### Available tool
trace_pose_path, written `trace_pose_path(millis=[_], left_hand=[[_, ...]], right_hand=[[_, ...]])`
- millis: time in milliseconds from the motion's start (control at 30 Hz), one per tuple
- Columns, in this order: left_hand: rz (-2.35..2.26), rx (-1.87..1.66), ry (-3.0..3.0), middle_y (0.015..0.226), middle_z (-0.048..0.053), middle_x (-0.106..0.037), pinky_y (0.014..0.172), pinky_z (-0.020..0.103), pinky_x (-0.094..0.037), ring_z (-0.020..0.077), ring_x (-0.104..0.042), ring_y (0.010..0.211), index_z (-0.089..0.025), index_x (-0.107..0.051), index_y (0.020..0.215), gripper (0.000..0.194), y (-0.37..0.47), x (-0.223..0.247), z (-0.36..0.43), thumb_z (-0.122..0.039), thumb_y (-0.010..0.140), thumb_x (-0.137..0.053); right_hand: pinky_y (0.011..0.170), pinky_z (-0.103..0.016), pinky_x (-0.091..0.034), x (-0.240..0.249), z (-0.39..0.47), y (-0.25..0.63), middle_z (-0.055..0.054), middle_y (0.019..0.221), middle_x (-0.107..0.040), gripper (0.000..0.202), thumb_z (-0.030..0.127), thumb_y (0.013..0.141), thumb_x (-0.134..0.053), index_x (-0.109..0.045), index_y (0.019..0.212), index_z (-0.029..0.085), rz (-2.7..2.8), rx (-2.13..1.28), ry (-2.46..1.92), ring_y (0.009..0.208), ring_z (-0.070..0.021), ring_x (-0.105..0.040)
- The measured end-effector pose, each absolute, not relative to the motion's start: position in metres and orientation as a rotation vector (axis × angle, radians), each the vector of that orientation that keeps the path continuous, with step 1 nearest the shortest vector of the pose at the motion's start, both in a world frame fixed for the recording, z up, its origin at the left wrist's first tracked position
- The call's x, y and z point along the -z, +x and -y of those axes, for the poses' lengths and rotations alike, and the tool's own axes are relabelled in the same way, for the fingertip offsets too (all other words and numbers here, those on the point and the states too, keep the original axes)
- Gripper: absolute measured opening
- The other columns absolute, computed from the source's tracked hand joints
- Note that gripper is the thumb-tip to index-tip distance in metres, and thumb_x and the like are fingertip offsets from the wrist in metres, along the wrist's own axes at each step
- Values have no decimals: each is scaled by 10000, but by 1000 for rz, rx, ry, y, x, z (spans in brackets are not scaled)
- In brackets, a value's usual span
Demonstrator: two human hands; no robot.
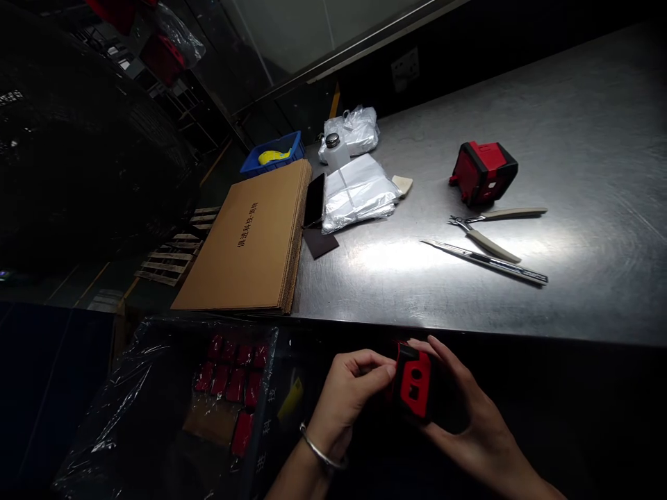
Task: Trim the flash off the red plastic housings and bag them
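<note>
Both hands are down below the near edge of the tabletop [573, 125], sharing one small red and black part [415, 380]. The right hand [469, 417] cups it from behind and underneath, fingers wrapped around the black body, probably to keep it steady. The left hand [348, 392], bracelet on the wrist, pinches at the red face with thumb and fingertips, so it looks like the fiddly side of the job. At 12 o'clock from the hands, up on the steel, lie a pair of cutters [490, 229] and a thin blade tool [484, 261], with a matching red and black unit [483, 172] just past them. Flat cardboard stack [250, 243] sits at 10 o'clock, and a bag-lined box of red pieces [234, 382] at 9 o'clock, close enough to grab from
</note>
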State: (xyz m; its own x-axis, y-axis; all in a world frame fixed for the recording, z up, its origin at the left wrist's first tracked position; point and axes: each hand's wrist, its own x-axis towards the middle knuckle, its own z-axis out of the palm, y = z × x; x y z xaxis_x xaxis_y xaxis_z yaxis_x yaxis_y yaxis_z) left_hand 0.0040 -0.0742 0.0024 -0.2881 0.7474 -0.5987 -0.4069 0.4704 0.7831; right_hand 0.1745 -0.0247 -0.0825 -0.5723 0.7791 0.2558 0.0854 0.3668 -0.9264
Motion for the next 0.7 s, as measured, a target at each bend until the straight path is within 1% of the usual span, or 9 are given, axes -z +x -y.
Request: trace_pose_path(millis=[100,200,267,333,433,500,600,667,700], left_hand=[[-1444,-1142,300,762,51,-744,685,225,-454,129,-616,695,-119,-809,818,180,4,-5,74,-236,682,-825],[-1458,-1145,292,775,57,-753,686,225,-461,138,-631,711,-123,-808,849,196,7,-5,75,-230,685,-818],[-1481,-1155,292,754,54,-746,668,219,-457,133,-626,690,-119,-804,842,195,9,-3,75,-258,705,-814],[-1506,-1165,297,718,42,-727,641,211,-451,121,-612,656,-115,-790,795,197,10,0,75,-299,727,-812],[-1536,-1191,319,682,15,-687,617,204,-455,114,-598,637,-125,-752,721,266,10,5,76,-379,796,-769],[-1543,-1209,354,710,13,-694,640,206,-471,122,-611,672,-133,-754,745,289,11,5,77,-406,839,-735],[-1523,-1201,456,825,31,-753,722,222,-506,157,-664,776,-145,-782,866,189,13,3,81,-323,805,-794],[-1530,-1197,505,862,34,-774,731,228,-523,174,-688,799,-157,-784,910,165,15,2,84,-258,783,-814],[-1549,-1202,521,859,32,-777,717,224,-527,174,-693,790,-162,-782,910,146,16,1,86,-247,793,-804]], right_hand=[[1078,-364,-495,81,24,175,-107,1458,-546,842,256,883,-706,-237,1581,302,1915,-1253,-762,1287,-240,-592],[1059,-365,-512,79,23,174,-104,1456,-549,855,287,877,-719,-233,1581,310,1905,-1291,-773,1277,-243,-601],[1051,-362,-519,77,22,173,-100,1454,-550,865,301,874,-725,-227,1582,315,1901,-1308,-774,1270,-243,-607],[1054,-354,-517,76,23,173,-96,1459,-548,862,293,877,-720,-225,1583,317,1905,-1312,-764,1272,-238,-606],[1060,-327,-508,78,25,173,-88,1472,-540,847,238,890,-686,-212,1588,316,1924,-1300,-732,1294,-223,-588],[1078,-325,-489,79,27,173,-85,1474,-542,840,197,892,-661,-207,1589,312,1944,-1276,-714,1307,-214,-576],[1121,-365,-445,78,28,173,-82,1496,-525,821,148,902,-607,-191,1591,309,1991,-1245,-681,1338,-212,-546],[1164,-447,-374,74,26,174,-81,1545,-470,828,138,908,-587,-163,1597,313,2045,-1245,-645,1411,-236,-457],[1177,-492,-331,70,24,175,-83,1578,-423,852,155,903,-608,-145,1600,315,2071,-1267,-632,1449,-259,-394]])
